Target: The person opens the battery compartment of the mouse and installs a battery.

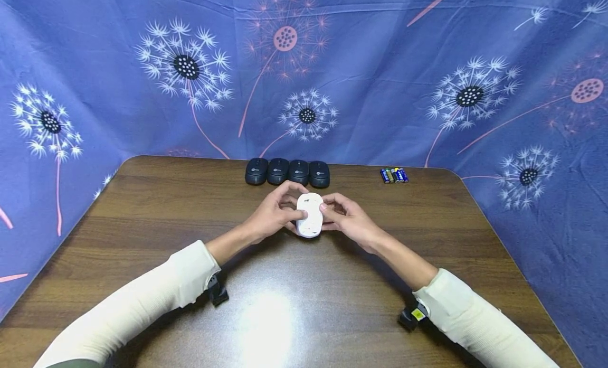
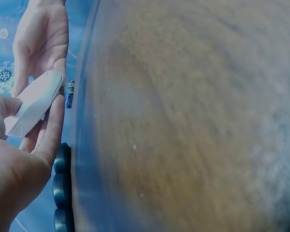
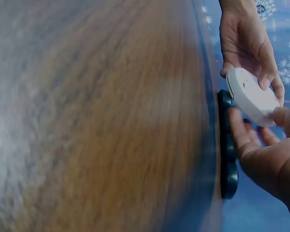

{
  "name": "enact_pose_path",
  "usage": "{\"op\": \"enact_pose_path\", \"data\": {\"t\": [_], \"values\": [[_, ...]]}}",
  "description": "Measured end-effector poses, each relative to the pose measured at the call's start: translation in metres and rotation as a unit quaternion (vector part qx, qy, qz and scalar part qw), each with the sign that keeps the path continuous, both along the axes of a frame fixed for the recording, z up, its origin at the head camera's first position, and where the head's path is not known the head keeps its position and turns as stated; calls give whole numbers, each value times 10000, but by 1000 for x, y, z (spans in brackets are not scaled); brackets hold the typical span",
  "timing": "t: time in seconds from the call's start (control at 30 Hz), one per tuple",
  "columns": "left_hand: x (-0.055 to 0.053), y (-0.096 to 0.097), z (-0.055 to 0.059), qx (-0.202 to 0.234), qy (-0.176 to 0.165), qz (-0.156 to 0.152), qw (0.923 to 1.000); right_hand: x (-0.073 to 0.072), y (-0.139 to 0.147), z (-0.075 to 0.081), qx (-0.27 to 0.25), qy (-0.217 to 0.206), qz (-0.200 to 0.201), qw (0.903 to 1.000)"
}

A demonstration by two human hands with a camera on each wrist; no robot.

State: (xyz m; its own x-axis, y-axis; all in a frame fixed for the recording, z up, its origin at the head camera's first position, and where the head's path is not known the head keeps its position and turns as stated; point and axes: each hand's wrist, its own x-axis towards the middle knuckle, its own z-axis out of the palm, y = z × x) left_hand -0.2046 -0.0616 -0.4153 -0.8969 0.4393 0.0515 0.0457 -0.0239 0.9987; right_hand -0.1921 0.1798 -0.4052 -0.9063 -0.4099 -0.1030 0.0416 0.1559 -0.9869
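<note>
A white computer mouse (image 1: 312, 223) is held up over the table between both hands, with a small dark mark near its far end. The left hand (image 1: 273, 214) grips its left side, thumb on the upper face and fingers underneath. From the other side, the right hand (image 1: 353, 223) pinches the right edge, its thumb on the upper face. The right wrist view shows the mouse (image 3: 251, 96) tilted, with the right fingers spread below it. In the left wrist view the mouse (image 2: 36, 104) lies between the left thumb and fingers.
Several black mice (image 1: 287, 171) stand in a row at the table's back edge, just beyond the hands. Several small batteries (image 1: 394, 175) lie side by side at the back right. The wooden table (image 1: 190, 199) ends at a blue dandelion-print cloth (image 1: 370, 93).
</note>
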Motion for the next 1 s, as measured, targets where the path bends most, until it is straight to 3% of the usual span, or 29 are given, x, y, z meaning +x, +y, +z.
{"op": "enact_pose_path", "data": {"t": [0.3, 1.0], "values": [[-1, -2, -1, 125, -171, 1, 9998, -3, 6, 3, 40, 820, 318, 9961], [3, -7, -2, 214, -323, -23, 9992, -1, 0, 4, -8, 930, 231, 9954]]}}
